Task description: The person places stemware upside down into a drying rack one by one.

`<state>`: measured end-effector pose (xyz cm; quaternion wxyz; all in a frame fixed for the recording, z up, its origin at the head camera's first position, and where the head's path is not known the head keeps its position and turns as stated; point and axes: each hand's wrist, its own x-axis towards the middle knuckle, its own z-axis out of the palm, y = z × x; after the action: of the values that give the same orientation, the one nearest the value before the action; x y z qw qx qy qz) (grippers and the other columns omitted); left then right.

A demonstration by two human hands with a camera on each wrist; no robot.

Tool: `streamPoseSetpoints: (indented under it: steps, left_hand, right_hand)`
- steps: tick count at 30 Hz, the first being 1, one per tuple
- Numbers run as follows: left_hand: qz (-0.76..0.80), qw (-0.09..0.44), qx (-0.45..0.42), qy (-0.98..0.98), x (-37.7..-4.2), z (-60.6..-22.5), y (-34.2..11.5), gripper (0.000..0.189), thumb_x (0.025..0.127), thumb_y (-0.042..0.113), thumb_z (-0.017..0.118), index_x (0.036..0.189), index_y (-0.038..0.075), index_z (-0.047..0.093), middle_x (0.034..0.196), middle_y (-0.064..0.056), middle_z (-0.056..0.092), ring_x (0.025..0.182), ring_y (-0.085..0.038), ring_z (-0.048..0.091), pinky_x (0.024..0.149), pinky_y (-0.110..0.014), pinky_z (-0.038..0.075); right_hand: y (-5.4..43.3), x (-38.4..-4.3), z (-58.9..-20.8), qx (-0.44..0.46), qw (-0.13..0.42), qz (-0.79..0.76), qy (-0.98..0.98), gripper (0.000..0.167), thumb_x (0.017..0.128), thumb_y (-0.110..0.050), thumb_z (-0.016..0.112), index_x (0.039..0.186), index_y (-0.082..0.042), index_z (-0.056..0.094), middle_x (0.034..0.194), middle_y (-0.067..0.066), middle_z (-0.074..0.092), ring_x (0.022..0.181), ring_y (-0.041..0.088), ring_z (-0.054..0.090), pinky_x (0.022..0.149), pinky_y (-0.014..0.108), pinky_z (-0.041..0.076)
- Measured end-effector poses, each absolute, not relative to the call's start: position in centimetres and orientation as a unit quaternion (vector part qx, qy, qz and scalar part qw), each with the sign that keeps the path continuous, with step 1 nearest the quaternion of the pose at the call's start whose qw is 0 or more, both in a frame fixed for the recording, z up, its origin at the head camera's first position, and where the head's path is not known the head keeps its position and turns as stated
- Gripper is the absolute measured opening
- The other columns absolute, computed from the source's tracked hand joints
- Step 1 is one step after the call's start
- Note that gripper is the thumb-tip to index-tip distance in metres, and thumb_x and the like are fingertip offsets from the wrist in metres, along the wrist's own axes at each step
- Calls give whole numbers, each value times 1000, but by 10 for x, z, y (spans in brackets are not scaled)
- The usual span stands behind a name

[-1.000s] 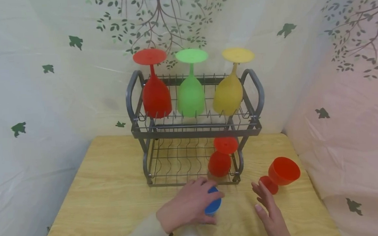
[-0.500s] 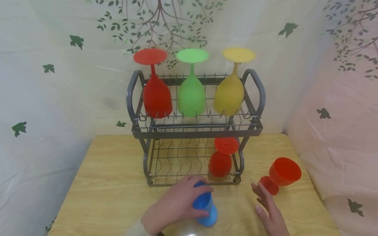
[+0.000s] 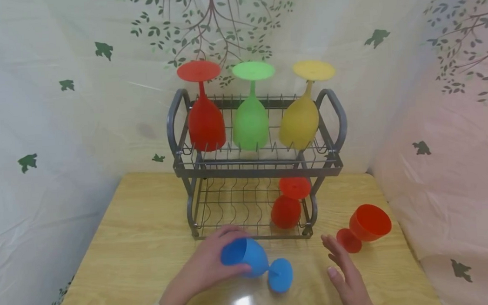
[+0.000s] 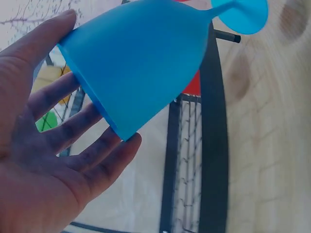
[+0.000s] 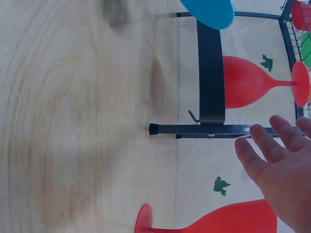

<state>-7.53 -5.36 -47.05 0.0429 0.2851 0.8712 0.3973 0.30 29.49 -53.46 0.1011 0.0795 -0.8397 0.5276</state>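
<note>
My left hand (image 3: pixel 206 262) grips a blue plastic goblet (image 3: pixel 256 258) at its rim, thumb on the near side and fingers on the far side. The goblet lies tilted sideways in front of the rack, mouth to the left and its round foot to the right. In the left wrist view, thumb and fingertips pinch the rim of the blue bowl (image 4: pixel 141 58). My right hand (image 3: pixel 349 276) hovers with relaxed fingers and holds nothing. Just beyond it, a red goblet (image 3: pixel 370 222) stands upright on the table.
A dark two-tier dish rack (image 3: pixel 257 170) stands at the back of the wooden table (image 3: pixel 120 253). Upside down on its top tier are a red goblet (image 3: pixel 206 127), a green goblet (image 3: pixel 250 124) and a yellow goblet (image 3: pixel 299 123). Another red goblet (image 3: pixel 286 212) is inverted at the lower tier's right.
My left hand has moved left and tipped the blue goblet from mouth-up to sideways, its foot swinging out to the right. The right hand has barely moved.
</note>
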Motion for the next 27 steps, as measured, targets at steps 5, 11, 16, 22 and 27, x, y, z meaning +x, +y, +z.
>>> streamPoseSetpoints:
  steps: [5, 11, 16, 22, 27]
  left_hand:
    - [480, 48, 248, 840, -73, -484, -65, 58, 83, 50, 84, 135, 28, 66, 140, 1, 60, 125, -29, 60, 93, -43, 58]
    - [619, 103, 165, 761, -67, -500, -75, 58, 85, 23, 87, 138, 23, 63, 144, -11, 56, 127, -38, 57, 96, -38, 57]
    - [686, 134, 100, 708, -61, -513, -80, 60, 88, 12, 82, 143, 14, 59, 150, -19, 49, 132, -46, 52, 100, -41, 56]
    - [726, 149, 38, 670, -50, -535, -80, 56, 94, 11, 75, 147, 10, 55, 154, -20, 48, 134, -43, 53, 101, -43, 55]
    - [750, 151, 27, 643, -42, -547, -78, 54, 101, 16, 67, 150, 5, 49, 156, -26, 42, 135, -47, 50, 99, -46, 56]
  right_hand:
    - [291, 2, -530, 100, 107, 525, -839, 62, 104, 0, 47, 162, -15, 31, 161, 11, 43, 142, -2, 39, 110, 11, 35]
    - [283, 5, -522, 71, 82, 537, -837, 61, 107, -6, 45, 163, -24, 29, 162, 3, 43, 141, -3, 40, 108, 11, 35]
    - [279, 6, -520, 92, 90, 554, -822, 63, 105, -3, 44, 163, -21, 29, 162, 6, 42, 142, 1, 41, 109, 12, 35]
    - [277, 6, -526, 136, 98, 578, -798, 63, 103, 4, 42, 163, -8, 26, 162, 4, 42, 143, 3, 41, 111, 14, 36]
    - [270, 3, -532, 184, 129, 605, -764, 63, 99, 7, 43, 160, 3, 26, 161, 6, 44, 143, 8, 44, 112, 16, 37]
